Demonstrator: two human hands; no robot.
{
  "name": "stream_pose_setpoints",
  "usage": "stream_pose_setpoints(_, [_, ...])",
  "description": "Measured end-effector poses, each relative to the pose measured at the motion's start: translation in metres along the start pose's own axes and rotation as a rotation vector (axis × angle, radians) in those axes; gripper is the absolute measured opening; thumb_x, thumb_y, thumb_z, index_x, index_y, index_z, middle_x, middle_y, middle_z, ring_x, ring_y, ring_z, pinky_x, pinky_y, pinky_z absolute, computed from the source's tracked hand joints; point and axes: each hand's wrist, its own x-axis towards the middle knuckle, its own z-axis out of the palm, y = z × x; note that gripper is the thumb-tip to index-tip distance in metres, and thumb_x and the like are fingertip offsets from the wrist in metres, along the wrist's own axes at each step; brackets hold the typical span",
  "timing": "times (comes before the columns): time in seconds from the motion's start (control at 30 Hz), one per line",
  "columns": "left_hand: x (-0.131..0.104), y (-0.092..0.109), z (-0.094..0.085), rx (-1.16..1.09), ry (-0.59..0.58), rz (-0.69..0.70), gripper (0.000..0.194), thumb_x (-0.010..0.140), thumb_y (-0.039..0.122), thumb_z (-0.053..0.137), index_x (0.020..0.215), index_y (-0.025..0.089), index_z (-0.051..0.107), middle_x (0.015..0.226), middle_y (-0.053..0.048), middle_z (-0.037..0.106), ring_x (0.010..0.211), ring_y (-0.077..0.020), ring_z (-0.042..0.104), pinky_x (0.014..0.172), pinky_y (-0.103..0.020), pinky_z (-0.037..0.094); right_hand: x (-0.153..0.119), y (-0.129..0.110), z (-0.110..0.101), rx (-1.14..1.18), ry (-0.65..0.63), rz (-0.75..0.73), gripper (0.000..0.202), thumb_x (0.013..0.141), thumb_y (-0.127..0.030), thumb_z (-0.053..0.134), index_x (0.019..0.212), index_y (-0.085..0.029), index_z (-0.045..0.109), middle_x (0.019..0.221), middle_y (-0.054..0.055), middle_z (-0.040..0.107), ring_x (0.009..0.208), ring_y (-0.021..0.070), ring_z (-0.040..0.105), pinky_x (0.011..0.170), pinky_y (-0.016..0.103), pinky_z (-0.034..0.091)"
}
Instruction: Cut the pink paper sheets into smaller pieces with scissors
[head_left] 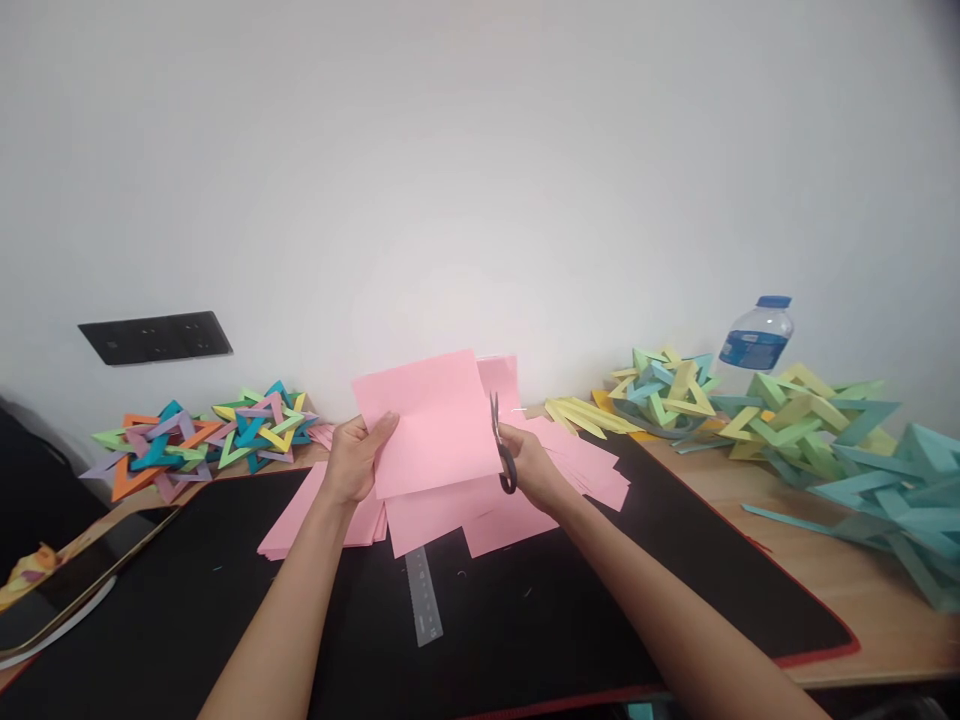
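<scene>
My left hand (360, 455) grips a sheet of pink paper (427, 425) by its left edge, thumb on top, holding it raised over the mat. In my right hand (529, 465) is a pair of scissors (508, 468) with black handles, blades pointing up beside the sheet's right edge. Whether the blades touch the paper I cannot tell. More pink sheets (495, 525) lie beneath and behind the raised one. One pink stack (300, 520) rests left of it, and fanned pink pieces (592, 460) lie to the right.
A clear ruler (425, 600) lies on the black mat (525, 640). Folded-paper star shapes (161, 445) stand at the left, others (787, 425) at the right. Yellow strips (581, 413) lie near the wall. A water bottle (757, 335) stands back right; a phone (90, 570) is at left.
</scene>
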Motion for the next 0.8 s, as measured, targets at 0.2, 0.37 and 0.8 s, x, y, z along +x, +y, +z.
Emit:
stream_pose_setpoints(0.2, [-0.0011,0.0002,0.0010,0.031,0.014,0.036,0.029,0.058,0.028,0.081,0.082,0.012,0.073,0.079,-0.007,0.074,0.067,-0.0179,0.066,0.061,-0.027,0.055,-0.0011,0.0102,0.0053,0.031,-0.093,-0.003,0.030,0.058,-0.023,0.070,0.087,-0.018,0.061,0.074,0.001,0.064,0.072,0.0187,0.059,0.059,0.028,0.043])
stream_pose_setpoints(0.37, [-0.0002,0.0008,-0.0003,0.057,0.063,0.058,0.029,0.056,0.029,0.082,0.078,0.012,0.073,0.073,-0.006,0.073,0.062,-0.0164,0.065,0.058,-0.026,0.053,-0.0022,0.0039,0.0061,0.048,-0.082,0.017,0.028,0.057,-0.021,0.072,0.081,-0.017,0.059,0.073,0.000,0.064,0.071,0.0171,0.059,0.066,0.030,0.045])
stream_pose_setpoints(0.8, [-0.0031,0.0028,0.0048,0.212,0.102,0.090,0.031,0.051,0.035,0.082,0.068,0.011,0.072,0.064,-0.003,0.070,0.054,-0.0147,0.059,0.049,-0.025,0.047,-0.0009,0.0125,0.0083,0.091,-0.077,0.021,0.033,0.058,-0.024,0.071,0.088,-0.016,0.061,0.077,0.002,0.063,0.074,0.0172,0.059,0.062,0.029,0.048])
